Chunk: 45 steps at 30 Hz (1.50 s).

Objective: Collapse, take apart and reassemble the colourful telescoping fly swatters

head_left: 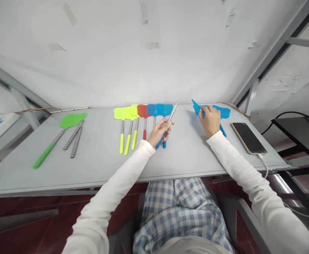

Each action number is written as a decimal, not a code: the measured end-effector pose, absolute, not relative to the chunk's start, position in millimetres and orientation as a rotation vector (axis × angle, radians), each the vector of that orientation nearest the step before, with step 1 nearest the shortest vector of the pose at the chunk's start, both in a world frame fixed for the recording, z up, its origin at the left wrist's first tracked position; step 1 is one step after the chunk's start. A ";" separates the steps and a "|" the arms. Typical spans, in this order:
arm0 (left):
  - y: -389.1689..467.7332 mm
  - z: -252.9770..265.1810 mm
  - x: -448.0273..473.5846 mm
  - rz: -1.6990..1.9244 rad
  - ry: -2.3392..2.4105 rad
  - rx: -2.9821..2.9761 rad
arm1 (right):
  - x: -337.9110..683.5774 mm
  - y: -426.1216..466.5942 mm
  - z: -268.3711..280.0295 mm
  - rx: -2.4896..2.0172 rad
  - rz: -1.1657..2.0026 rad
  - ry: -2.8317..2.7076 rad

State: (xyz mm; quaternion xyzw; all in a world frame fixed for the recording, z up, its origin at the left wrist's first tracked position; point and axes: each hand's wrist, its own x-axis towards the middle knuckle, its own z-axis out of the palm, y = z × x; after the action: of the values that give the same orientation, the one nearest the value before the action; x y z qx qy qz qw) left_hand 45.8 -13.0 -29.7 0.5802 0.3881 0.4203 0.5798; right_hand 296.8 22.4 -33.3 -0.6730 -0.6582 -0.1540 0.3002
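My left hand [160, 133] is closed around a blue-handled metal rod [173, 110], its bare end pointing up and away from me. Between the fingers of my right hand [211, 120] is a blue fly swatter head [196, 107], tilted up off the table. Under and beyond that hand lies another blue fly swatter [225, 112], partly covered by it. Close to my left hand, two blue fly swatters [152, 109] rest beside a red fly swatter [142, 110] and three yellow fly swatters [119, 113], heads overlapping in a row.
On the table's left side lie a green fly swatter [72, 121] and loose metal tubes [76, 142]. A phone [249, 138] with a white cable plugged in sits at the right. The white wall [149, 74] rises behind the table [91, 169], and metal frame bars flank it.
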 end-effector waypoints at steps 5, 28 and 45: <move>-15.9 -32.2 37.3 1.011 1.388 2.208 | 306.2 22.9 -20.8 -1.450 -0.132 -1.316; -19.1 -35.6 42.1 0.679 1.754 2.357 | 267.5 19.8 -41.9 -0.842 1.405 -0.731; -14.5 -49.7 40.5 0.831 1.520 2.348 | 262.8 9.8 -44.8 -0.951 1.383 -0.909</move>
State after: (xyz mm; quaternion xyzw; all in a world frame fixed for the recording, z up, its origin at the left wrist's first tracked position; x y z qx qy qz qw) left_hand 40.5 -14.5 -49.7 0.7997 0.5176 0.2830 0.1118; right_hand 262.8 9.8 -44.8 -0.4066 -0.3887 0.5913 0.5779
